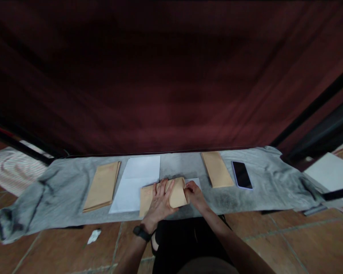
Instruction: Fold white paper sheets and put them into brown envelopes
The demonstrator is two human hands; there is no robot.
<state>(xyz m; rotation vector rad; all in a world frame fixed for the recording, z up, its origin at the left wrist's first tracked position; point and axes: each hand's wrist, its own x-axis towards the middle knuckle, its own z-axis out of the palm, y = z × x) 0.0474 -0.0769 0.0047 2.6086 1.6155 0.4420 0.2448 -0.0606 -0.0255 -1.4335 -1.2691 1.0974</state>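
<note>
A brown paper envelope (177,193) lies crosswise in front of me, its right part bulging up and curved at the open end. My left hand (161,199), with a dark band on the wrist, is spread over the envelope and presses it down. At the right end, the fingers of my right hand (194,195) are closed on the envelope's edge; whether they also pinch something inside is hidden. White paper (198,182) shows beneath the right hand. Just left of the envelope are white sheets (140,175) with a fold line across them.
A stack of brown envelopes (101,186) lies at the left, and more brown envelopes (217,169) at the right beside a phone (242,175). Grey cloth (274,179) covers the narrow bench. A dark red panel (171,95) rises behind it. Crumpled white tissue (94,236) is on the tiled floor.
</note>
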